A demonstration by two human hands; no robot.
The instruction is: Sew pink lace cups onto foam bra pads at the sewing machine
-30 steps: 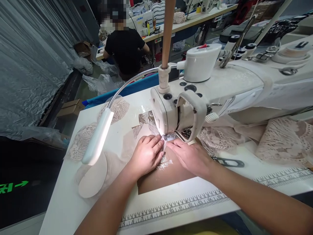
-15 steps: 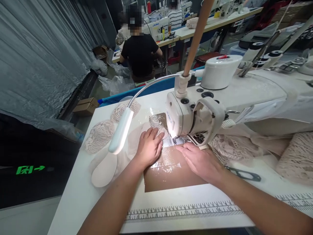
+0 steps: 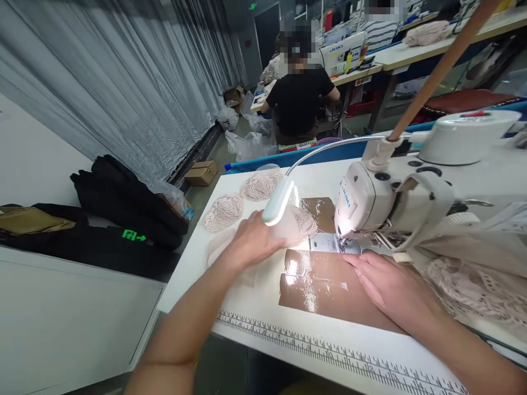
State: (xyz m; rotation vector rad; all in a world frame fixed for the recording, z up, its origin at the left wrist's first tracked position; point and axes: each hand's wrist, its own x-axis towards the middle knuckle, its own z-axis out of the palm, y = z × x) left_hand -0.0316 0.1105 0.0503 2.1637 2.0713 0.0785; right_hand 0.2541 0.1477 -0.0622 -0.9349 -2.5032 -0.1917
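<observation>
My left hand rests over a sheer lace cup piece left of the sewing machine. Its thumb stands away from the fingers, whose tips are partly hidden behind the lamp. The lace edge of the piece lies beside the metal needle plate. My right hand lies on the brown, clear-taped board, with its fingers drawn together just in front of the presser foot. Whatever those fingers may pinch is too small or hidden to make out.
More lace cups lie on the table's left side. Lace fabric is bunched under the machine arm. A printed ruler runs along the front edge. Beyond, a co-worker in black sits at another machine; a cardboard box stands on the floor.
My view has swung left. Against the machine, my left hand has moved left, away from the needle, and the lace piece has shifted slightly left. My right hand stays near the presser foot.
</observation>
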